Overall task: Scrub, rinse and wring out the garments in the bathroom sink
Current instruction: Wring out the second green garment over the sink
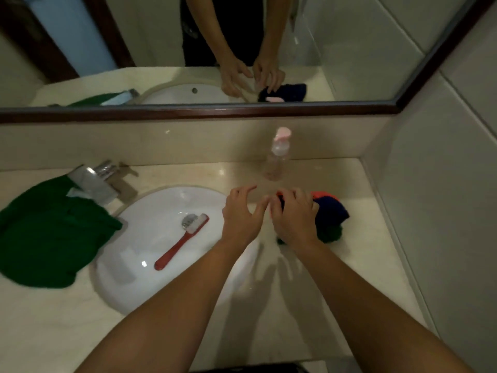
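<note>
A pile of small garments (329, 214), navy, orange and green, lies on the counter right of the white sink (150, 238). My right hand (294, 216) rests on the pile's left side with fingers curled onto the cloth. My left hand (240, 214) hovers just left of it over the sink's right rim, fingers spread and holding nothing. A red-handled scrub brush (183, 242) lies inside the basin. A large green garment (51, 232) is spread on the counter left of the sink, partly under the chrome faucet (99, 181).
A clear pump bottle (278, 157) with a pink top stands on the beige counter behind my hands. A wood-framed mirror (188, 111) runs along the back wall. A tiled wall (435, 197) closes the counter on the right.
</note>
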